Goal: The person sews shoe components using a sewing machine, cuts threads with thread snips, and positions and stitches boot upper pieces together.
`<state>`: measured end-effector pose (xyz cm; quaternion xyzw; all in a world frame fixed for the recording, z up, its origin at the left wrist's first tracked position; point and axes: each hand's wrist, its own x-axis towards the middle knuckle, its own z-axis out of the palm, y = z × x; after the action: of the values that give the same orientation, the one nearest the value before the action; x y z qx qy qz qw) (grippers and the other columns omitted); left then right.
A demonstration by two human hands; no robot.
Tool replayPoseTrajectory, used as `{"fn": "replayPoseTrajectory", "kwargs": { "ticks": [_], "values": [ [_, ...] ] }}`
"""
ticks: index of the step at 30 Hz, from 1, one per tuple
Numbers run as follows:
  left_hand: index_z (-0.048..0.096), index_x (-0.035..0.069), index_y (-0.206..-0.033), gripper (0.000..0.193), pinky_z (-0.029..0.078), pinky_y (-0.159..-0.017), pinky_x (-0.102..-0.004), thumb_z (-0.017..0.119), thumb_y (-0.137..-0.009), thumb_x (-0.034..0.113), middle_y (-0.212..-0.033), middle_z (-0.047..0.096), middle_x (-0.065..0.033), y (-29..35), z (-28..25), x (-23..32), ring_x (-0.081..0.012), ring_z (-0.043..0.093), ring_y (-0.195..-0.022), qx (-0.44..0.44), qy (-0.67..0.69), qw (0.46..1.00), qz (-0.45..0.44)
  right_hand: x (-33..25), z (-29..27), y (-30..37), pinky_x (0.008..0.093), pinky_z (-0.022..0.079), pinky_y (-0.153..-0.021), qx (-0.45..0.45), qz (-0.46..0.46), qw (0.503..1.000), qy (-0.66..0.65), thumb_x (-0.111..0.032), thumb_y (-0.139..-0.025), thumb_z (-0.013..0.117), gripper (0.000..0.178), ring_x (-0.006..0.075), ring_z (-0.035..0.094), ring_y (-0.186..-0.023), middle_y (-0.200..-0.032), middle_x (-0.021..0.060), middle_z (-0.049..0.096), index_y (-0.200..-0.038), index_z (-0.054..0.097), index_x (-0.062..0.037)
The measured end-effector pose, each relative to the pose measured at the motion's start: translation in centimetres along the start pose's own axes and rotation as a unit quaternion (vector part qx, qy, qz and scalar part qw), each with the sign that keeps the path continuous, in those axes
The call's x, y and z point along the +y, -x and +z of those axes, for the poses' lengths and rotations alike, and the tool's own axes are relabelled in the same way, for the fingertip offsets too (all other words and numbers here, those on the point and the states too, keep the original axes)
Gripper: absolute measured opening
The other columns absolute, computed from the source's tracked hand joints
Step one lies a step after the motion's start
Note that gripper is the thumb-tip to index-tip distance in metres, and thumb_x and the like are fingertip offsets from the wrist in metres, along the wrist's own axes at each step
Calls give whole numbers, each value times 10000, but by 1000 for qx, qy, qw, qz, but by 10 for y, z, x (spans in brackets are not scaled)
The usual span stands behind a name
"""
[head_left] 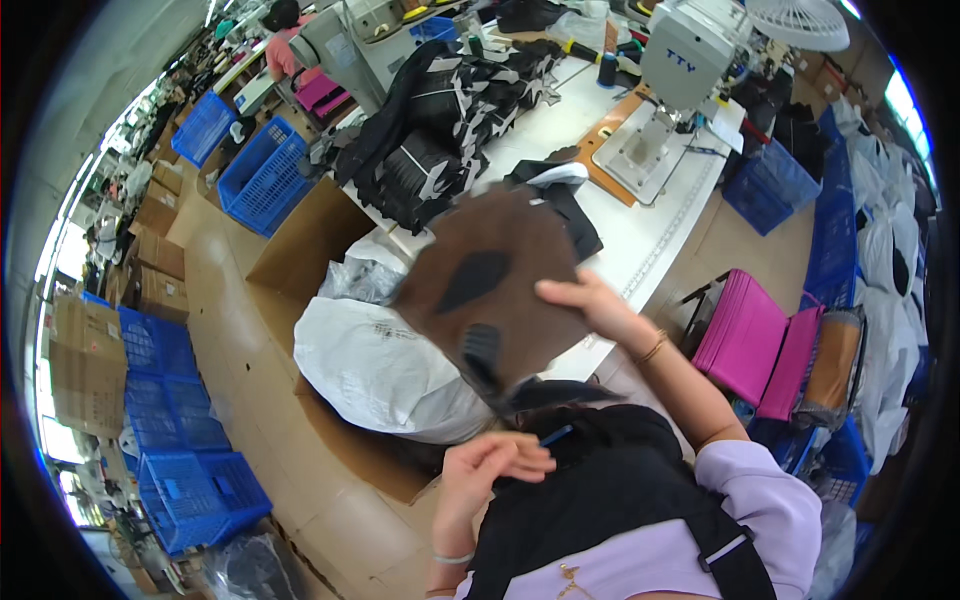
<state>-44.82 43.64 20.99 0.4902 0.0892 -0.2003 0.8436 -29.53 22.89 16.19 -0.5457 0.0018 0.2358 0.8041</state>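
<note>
Head view: my right fingers (564,292) clamp the brown panel (530,262) by its right edge beside the white bag (365,365), but my loosely extended left fingers (518,460) seem empty, so its unsupported side could sag.

White fan (800,22) at upper right, magenta chair (743,333) at right, blue crates (190,500), cardboard boxes (88,365) at left

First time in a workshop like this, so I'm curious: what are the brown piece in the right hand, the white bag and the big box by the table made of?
Brown piece: perhaps leather, imitation leather or fabric; flat and matte, but too blurred to settle.
White bag: likely plastic; soft sheen, wrinkled folds.
Box: probably cardboard; dull tan, flat panels.
</note>
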Motion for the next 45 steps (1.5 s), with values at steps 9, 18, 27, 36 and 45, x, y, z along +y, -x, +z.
{"fn": "replayPoseTrajectory", "kwargs": {
  "ticks": [9,18,27,36,45],
  "values": [
    [604,-31,-1032,266,507,-751,-330,511,-901,181,-931,652,-178,-52,-51,-63,-239,647,-856,326,-463,821,78,-18,-188,-49,342,510,-810,-1,98,993,-62,-270,-853,598,416,231,617,-926,-1049,148,609,-1111,534,49],
    [429,-43,-1247,588,400,-930,-313,662,-805,269,-1258,495,-160,-203,-57,-169,-211,500,-1126,502,-334,768,214,-4,-305,-145,346,438,-894,-122,213,967,65,-234,-838,624,434,201,550,-1025,-1117,90,577,-1188,487,-16],
    [519,-44,-1073,551,439,-804,-323,760,-692,274,-981,606,-143,-262,-26,-191,-221,571,-918,523,-172,800,239,-3,-311,-146,328,443,-906,-211,173,958,-94,-151,-854,605,374,195,551,-1028,-1148,75,562,-1185,483,-29],
    [540,24,-1110,325,452,-846,-279,646,-811,93,-1037,587,-72,-129,-43,-159,-171,569,-944,521,207,632,535,-51,-314,-156,306,488,-831,-243,135,961,4,-111,-805,626,432,184,596,-936,-1059,93,598,-1190,471,11],
    [569,-51,-1070,432,412,-756,-321,735,-719,140,-983,586,-83,-245,-163,-242,-190,535,-889,583,76,732,344,-45,-270,-226,280,487,-779,-257,183,924,215,-213,-804,651,419,154,596,-871,-1023,73,612,-1142,518,-4]
  ]
}}
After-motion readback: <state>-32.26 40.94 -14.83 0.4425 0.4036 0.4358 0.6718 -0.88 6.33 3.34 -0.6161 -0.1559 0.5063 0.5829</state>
